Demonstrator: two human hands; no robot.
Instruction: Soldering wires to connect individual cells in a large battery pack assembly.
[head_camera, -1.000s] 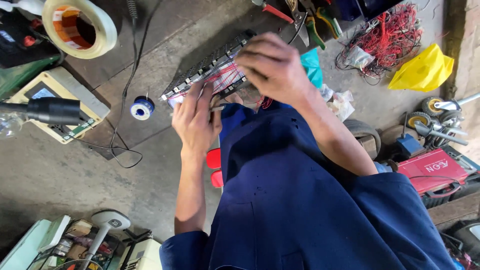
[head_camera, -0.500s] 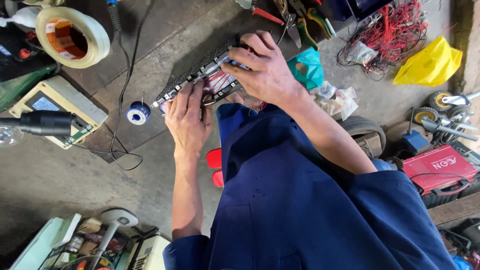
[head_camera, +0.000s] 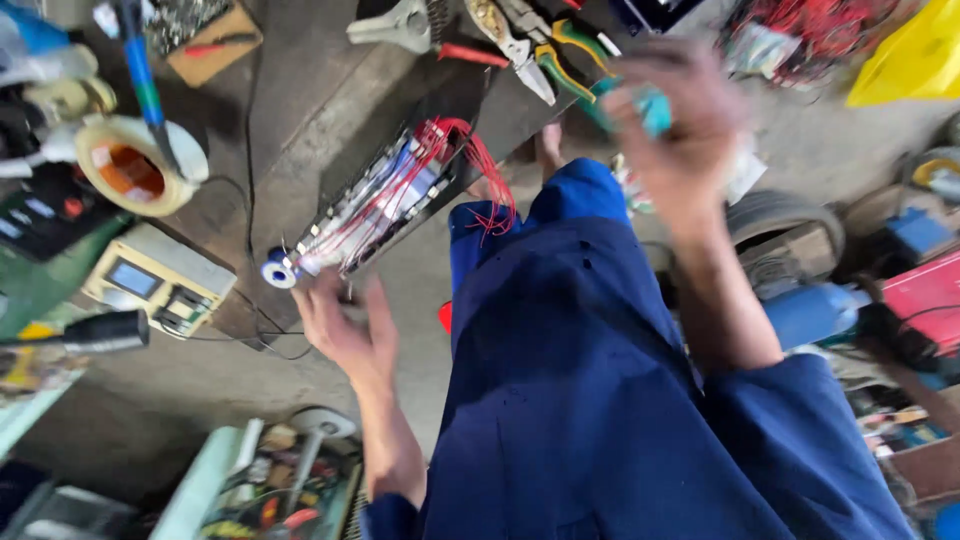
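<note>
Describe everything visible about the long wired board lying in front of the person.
The long board is a narrow strip lying diagonally on the grey floor, edged with small metal tabs and covered in thin red wires that bunch in a loop at its upper end. The left hand is at its lower end, beside a small blue-and-white spool; contact is blurred.

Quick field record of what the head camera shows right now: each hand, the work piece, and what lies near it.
left hand: open, at the near end of the wired assembly, contact blurred
right hand: raised, blurred, near the pliers; grip unclear
wired assembly: long block with red wires, lying diagonally on the bench
blue-white spool: at its left end
tape roll: far left
pliers: top centre
</note>
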